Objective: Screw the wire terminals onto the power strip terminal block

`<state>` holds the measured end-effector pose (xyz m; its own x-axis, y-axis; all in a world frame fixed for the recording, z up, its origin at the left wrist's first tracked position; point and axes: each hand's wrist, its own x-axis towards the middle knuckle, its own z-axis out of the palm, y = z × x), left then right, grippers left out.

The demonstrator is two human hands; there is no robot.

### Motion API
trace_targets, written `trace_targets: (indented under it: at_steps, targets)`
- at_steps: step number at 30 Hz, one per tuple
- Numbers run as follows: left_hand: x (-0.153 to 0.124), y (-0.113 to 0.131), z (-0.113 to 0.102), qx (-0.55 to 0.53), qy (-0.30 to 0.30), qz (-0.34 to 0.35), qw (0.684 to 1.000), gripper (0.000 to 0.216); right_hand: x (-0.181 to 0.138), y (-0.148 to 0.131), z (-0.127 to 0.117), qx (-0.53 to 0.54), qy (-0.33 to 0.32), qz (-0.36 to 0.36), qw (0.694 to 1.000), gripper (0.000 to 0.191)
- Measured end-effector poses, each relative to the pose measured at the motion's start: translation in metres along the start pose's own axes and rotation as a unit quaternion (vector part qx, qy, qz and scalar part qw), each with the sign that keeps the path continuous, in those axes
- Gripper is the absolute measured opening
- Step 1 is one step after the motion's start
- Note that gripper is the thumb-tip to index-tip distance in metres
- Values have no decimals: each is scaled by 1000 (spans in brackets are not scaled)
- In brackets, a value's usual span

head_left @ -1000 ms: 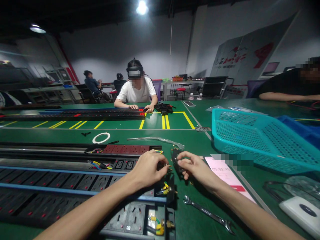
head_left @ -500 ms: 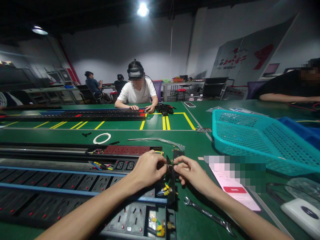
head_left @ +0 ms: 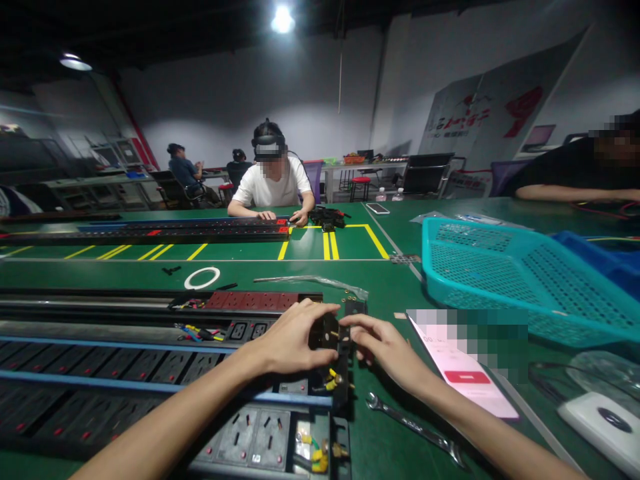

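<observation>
Long black power strips [head_left: 125, 373] lie in rows across the green table [head_left: 385, 440] in front of me. My left hand [head_left: 293, 340] is closed around the right end of one strip, thumb and fingers gripping a small black end piece [head_left: 330, 331]. My right hand [head_left: 383, 343] pinches the same black end piece from the right side. Yellow-sleeved wire terminals [head_left: 331, 383] stick out just below my hands. A second open strip end with yellow terminals [head_left: 317, 453] lies nearer to me.
A steel spanner [head_left: 415, 427] lies right of the strips. A teal mesh basket [head_left: 520, 280], a pink-and-white card [head_left: 465, 373] and a white device [head_left: 600, 427] are to the right. A white tape ring [head_left: 202, 277] lies farther back. Another person works at strips across the table [head_left: 273, 177].
My right hand brought the black end piece left to the strip's end. My left hand shifted from pinching a small part to gripping the end piece too.
</observation>
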<state>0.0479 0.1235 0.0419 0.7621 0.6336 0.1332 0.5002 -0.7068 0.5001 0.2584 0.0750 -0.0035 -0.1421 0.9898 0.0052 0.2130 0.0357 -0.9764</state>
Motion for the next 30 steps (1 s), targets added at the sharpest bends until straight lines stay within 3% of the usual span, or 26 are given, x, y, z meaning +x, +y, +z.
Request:
trace_targets:
  at_steps: [3, 6, 10, 13, 17, 23, 26, 30]
  targets:
    - [2, 2, -2, -6, -2, -4, 1000, 72, 0, 3, -5, -108, 51, -43, 992, 34]
    - [3, 3, -7, -25, -13, 13, 1000, 73, -1, 9, -7, -287, 67, -125, 947, 36]
    - [5, 5, -12, -66, -27, 21, 997, 71, -4, 14, -3, -443, -31, -186, 877, 43]
    - [5, 6, -13, -63, -32, 16, 997, 71, -7, 11, 1, -476, -111, -201, 849, 49]
    - [5, 7, -13, -41, -34, 10, 999, 71, -10, 1, 1, -475, -141, -191, 847, 49]
    - [5, 7, -18, -39, -42, 0, 998, 72, -8, -2, -7, -506, -103, -149, 843, 44]
    - [5, 8, -23, -41, -50, -12, 998, 71, -7, -1, -10, -497, -92, -161, 847, 45]
    - [6, 6, -27, -47, -51, -14, 997, 69, -9, 1, -11, -464, -141, -196, 852, 45]
